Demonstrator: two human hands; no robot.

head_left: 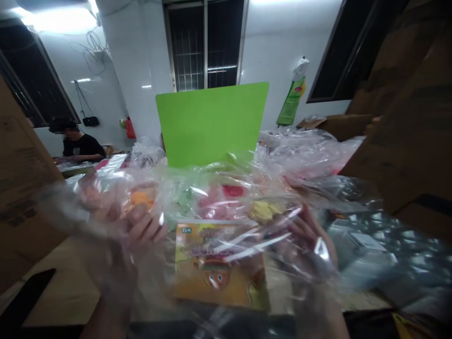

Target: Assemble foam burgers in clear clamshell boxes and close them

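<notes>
A large clear plastic bag [243, 245] is stretched between my two hands, smeared by motion. My left hand [141, 230] has its fingers curled on the bag's left side. On the right side my right hand [314, 235] is closed on the film, partly hidden by glare. A yellow-orange booklet [219, 268] with a cartoon burger face shows upside down through the plastic; I cannot tell if it is inside. Behind the film are an orange piece [143, 198], a pink-red item [221, 202] and a pale yellow item [264, 210], their kinds unclear.
A bright green board [212, 125] stands upright beyond the bag. Cardboard boxes rise at left [24, 188] and right [399, 122]. Heaped clear plastic bags [303, 150] lie behind, bubble wrap [416, 245] at right. Another person [83, 143] sits far left.
</notes>
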